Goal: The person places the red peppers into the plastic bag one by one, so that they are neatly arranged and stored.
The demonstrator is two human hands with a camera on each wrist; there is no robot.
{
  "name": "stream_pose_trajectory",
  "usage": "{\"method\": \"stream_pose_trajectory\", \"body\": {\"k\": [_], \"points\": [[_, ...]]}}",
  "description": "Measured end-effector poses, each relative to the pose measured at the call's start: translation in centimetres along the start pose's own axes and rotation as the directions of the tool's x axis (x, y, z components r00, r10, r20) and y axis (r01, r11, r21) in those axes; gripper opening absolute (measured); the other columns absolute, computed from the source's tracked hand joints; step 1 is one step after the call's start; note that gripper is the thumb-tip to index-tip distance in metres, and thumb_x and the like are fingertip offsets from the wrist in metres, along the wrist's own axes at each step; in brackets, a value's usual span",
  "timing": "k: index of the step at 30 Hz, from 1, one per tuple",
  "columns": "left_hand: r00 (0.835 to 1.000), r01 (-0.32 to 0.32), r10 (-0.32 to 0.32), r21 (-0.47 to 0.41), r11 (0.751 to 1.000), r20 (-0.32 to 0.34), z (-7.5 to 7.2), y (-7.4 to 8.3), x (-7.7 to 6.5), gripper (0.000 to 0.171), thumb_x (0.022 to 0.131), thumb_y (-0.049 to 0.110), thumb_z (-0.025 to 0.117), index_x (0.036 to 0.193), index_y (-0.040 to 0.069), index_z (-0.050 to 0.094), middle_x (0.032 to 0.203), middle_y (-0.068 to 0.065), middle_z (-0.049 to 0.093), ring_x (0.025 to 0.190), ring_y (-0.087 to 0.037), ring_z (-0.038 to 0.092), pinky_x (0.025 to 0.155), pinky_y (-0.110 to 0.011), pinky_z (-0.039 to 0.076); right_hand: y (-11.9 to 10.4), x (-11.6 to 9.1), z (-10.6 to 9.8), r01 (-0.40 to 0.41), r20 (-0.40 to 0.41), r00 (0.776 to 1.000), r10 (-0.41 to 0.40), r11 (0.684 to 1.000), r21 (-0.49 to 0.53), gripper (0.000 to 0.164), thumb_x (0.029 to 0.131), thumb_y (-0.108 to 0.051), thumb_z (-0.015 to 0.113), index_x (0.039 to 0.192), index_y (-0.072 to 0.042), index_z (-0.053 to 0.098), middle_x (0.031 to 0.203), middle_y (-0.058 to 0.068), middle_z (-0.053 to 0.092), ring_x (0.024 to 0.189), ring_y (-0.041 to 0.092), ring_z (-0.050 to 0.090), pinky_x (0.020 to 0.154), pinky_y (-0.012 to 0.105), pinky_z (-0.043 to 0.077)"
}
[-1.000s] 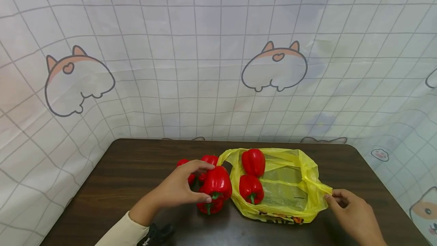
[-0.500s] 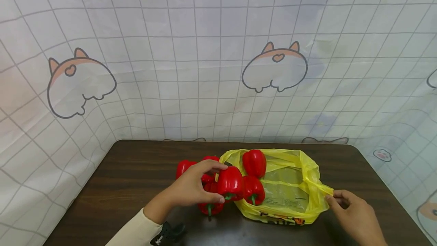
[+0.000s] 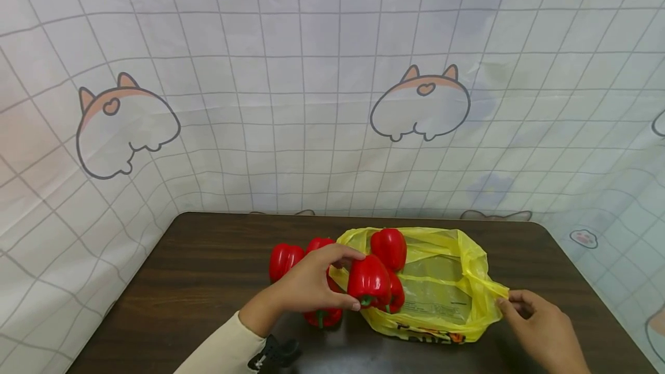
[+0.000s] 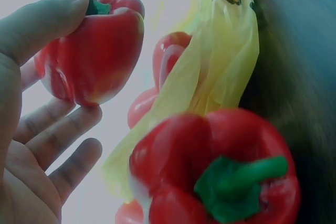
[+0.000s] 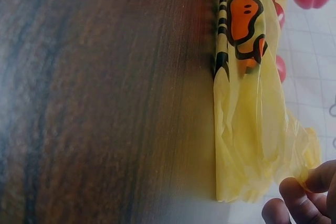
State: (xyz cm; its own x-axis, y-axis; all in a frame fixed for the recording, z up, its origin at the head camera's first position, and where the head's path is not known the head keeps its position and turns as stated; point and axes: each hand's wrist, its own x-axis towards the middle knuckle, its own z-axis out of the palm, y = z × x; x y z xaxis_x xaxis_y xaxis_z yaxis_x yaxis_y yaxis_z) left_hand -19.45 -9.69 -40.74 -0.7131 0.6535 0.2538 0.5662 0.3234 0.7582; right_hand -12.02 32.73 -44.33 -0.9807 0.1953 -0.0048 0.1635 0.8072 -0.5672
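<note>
My left hand (image 3: pixel 312 284) grips a red bell pepper (image 3: pixel 369 281) between thumb and fingers, holding it over the left rim of a yellow plastic bag (image 3: pixel 441 331). In the left wrist view the thumb presses beside the green stem of this held pepper (image 4: pixel 100 51). Two more red peppers sit in the bag's left part, one at the back (image 3: pixel 389 248) and one in front, partly hidden behind the held one. My right hand (image 3: pixel 542 325) pinches the bag's right edge, and the right wrist view shows thumb and finger on the gathered plastic (image 5: pixel 299 166).
Left of the bag, several red peppers stand on the dark wooden table (image 3: pixel 208 281), including one at the far left (image 3: pixel 284 260) and one in front (image 3: pixel 322 317), partly behind my left hand. A patterned cloth (image 3: pixel 312 103) hangs behind the table.
The left hand has carried its pepper rightward, from above the loose peppers to over the bag's left side. The right hand keeps its pinch on the bag with almost no movement.
</note>
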Motion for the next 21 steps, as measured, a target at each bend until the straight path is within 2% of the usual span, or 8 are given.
{"method": "stream_pose_trajectory", "body": {"k": [2,14,21], "points": [[1.0,-0.013,0.013,0.011,1.0,0.003,0.2,0.1,0.3,0.071,0.077,0.035,0.091,0.139,0.029,0.057,0.129,0.014,0.06,0.112,-0.007,0.06,0.094,-0.038,0.054,0.0,0.0,0.0,0.001,-0.001,1.0,-0.001,1.0,-0.003,0.059,0.103,-0.047,0.057,0.122,0.009,0.064,0.098,0.01,0.074,0.082,0.028,0.069,0.066,0.047,0.056],[0.999,-0.021,0.02,0.029,0.999,0.034,1.6,0.8,2.1,0.071,0.078,0.034,0.091,0.14,0.026,0.056,0.133,0.014,0.059,0.119,-0.007,0.058,0.101,-0.044,0.05,0.1,-0.1,0.1,0.0,-0.004,1.0,0.0,1.0,-0.004,0.059,0.103,-0.047,0.057,0.121,0.009,0.064,0.097,0.01,0.074,0.081,0.027,0.069,0.065,0.046,0.056],[0.997,-0.053,0.05,0.05,0.997,0.057,2.4,1.1,3.0,0.071,0.079,0.034,0.09,0.14,0.025,0.055,0.135,0.013,0.058,0.121,-0.005,0.056,0.102,-0.037,0.05,0.0,-0.1,0.1,-0.004,0.001,1.0,0.004,1.0,-0.003,0.059,0.103,-0.046,0.058,0.122,0.01,0.063,0.097,0.011,0.074,0.081,0.027,0.069,0.065,0.046,0.056]]}}
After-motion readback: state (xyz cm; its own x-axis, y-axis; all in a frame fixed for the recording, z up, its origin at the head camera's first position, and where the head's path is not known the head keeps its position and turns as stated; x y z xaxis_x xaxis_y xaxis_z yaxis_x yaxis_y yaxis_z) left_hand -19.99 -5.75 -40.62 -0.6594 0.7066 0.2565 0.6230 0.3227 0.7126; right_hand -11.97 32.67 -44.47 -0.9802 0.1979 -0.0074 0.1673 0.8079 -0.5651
